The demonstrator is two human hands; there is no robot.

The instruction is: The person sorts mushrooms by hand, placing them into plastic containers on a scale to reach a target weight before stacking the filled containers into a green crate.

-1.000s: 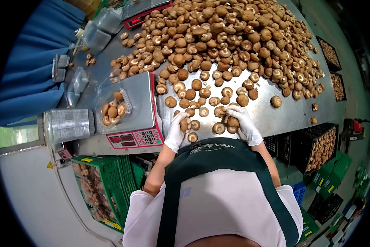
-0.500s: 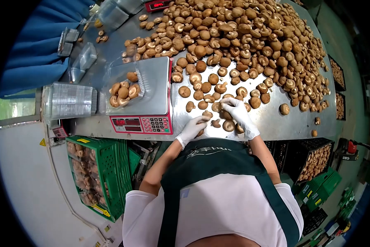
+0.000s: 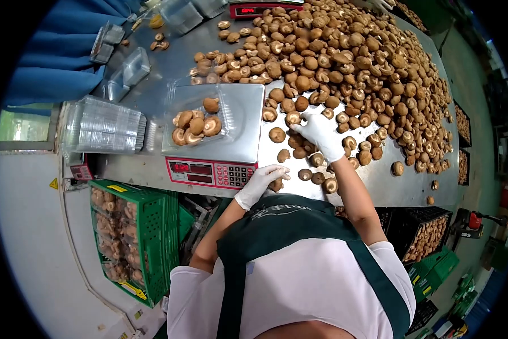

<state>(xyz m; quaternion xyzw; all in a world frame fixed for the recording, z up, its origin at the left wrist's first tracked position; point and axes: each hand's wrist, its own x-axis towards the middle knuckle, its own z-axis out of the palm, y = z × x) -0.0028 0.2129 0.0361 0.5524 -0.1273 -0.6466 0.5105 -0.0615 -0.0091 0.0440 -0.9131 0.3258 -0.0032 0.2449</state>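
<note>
A mushroom packing room, not a home kitchen. A long steel worktop (image 3: pixel 378 181) carries a great heap of loose mushrooms (image 3: pixel 350 51), reaching far beyond the right grip (image 3: pixel 321 133). Just left of the left grip (image 3: pixel 260 183) stands a scale (image 3: pixel 208 172) with keypad and red readout, and on it a clear tray (image 3: pixel 194 99) partly filled. Further left lies a stack of empty trays (image 3: pixel 104 127). Below the left grip is a green crate (image 3: pixel 152 237) of packed mushrooms; down to the right of the right grip are black crates (image 3: pixel 398 226) of loose ones. Both grips wear white gloves, above a green apron (image 3: pixel 288 226).
</note>
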